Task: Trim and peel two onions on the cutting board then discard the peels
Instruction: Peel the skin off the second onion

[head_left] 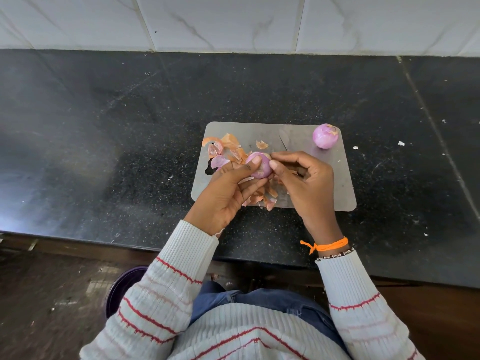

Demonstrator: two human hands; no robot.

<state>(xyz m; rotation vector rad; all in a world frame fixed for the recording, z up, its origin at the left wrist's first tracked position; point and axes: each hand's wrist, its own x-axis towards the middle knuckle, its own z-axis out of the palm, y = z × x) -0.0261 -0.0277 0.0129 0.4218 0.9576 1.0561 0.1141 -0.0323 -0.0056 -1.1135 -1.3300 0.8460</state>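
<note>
L hand [228, 188] grips round glossy onion [259, 167]; R hand [306, 178] pinches its papery skin

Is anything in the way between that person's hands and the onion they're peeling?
Nothing visible. The left hand already holds the onion above the cutting board, and the right hand touches its other side. Loose peels lie beneath and beside it, blocking nothing.

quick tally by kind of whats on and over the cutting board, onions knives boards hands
onions: 2, one held over the board, one at the board's far right corner
knives: 1, mostly hidden by the right hand
cutting boards: 1
hands: 2, left hand included
total: 6, loose peels uncounted
</note>
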